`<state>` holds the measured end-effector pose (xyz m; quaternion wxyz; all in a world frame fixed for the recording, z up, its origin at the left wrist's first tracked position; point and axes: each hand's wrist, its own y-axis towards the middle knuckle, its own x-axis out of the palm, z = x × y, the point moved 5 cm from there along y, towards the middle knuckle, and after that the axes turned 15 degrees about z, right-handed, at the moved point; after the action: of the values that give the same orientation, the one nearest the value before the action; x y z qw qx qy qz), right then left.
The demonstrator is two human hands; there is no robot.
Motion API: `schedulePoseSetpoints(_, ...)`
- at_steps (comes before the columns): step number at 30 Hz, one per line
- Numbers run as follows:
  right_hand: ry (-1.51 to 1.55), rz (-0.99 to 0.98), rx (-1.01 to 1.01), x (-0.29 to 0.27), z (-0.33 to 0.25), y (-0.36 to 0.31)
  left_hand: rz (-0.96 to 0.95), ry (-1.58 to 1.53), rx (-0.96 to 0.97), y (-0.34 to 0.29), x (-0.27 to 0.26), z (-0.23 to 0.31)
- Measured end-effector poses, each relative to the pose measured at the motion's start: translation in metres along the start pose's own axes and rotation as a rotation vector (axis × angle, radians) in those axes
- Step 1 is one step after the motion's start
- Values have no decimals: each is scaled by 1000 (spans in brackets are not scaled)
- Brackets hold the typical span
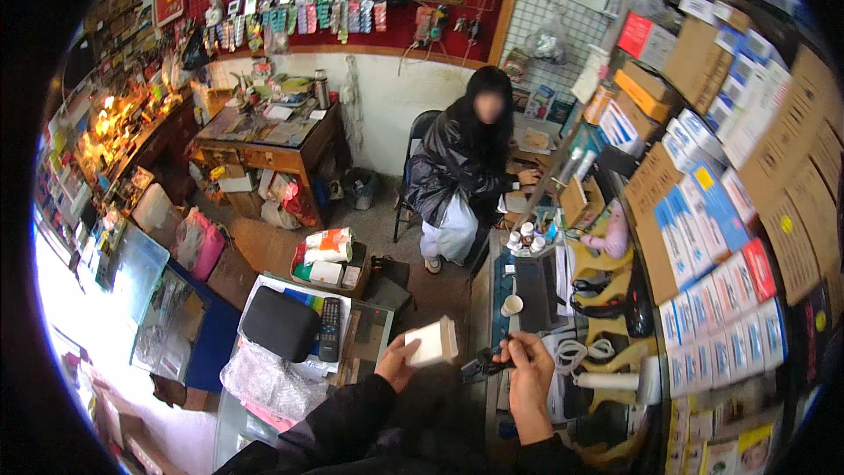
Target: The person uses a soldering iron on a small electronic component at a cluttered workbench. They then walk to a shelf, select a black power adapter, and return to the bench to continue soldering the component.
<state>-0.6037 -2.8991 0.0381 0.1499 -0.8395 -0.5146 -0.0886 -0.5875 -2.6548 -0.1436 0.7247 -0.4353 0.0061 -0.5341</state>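
Note:
My left hand [396, 366] is closed round a small white box [428, 345], whose end flap appears to stand open on the right. To the right of it, my right hand [530, 380] pinches a small black object, perhaps a bundled cord [481, 364], between thumb and fingers. The box and the black object are apart, both held over the gap by the counter. A white paper cup [512, 305] stands on the counter beyond my right hand. Coiled white cable [587, 352] lies to its right.
A seated person [466, 158] in a dark jacket is at the counter's far end. On the left-hand glass counter lie a black case [280, 324], a remote control [330, 329] and bubble wrap [274, 380]. Shelves of boxes [703, 220] rise at right; a wooden desk [264, 145] stands further back.

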Motion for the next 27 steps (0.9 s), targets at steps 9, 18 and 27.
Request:
schedulePoseSetpoints(9,36,-169,80,147,49,257,316,-325,90,206,51,76)
schedulePoseSetpoints(18,25,-245,106,267,39,464,525,-357,61,301,70,157)
schedulePoseSetpoints(27,-108,-497,91,385,41,519,715,-503,135,345,54,269)
